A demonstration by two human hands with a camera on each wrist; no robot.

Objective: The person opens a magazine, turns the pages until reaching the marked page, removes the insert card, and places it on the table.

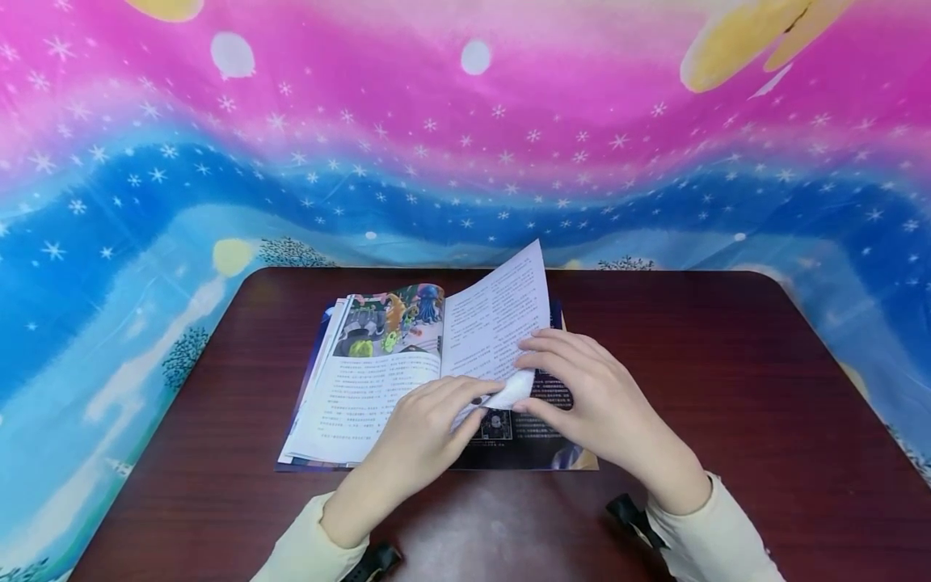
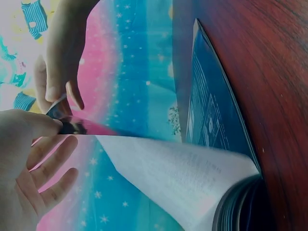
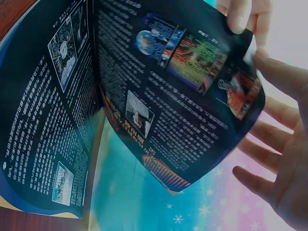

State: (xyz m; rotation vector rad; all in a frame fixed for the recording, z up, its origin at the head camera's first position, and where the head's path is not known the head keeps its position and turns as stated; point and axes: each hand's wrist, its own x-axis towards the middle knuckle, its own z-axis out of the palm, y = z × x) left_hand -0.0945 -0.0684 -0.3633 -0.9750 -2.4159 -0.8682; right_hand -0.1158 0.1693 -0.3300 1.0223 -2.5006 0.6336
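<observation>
My magazine (image 1: 378, 380) lies open on the dark red worktop (image 1: 727, 388), white text pages left, dark glossy ones right. My left hand (image 1: 422, 440) pinches the lifted page's (image 1: 502, 315) lower corner; my right hand (image 1: 589, 396) pinches it too, fingers spread.

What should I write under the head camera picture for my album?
Both hands, left hand and right hand, pinch a lifted page of a magazine open on a dark wooden table.
</observation>
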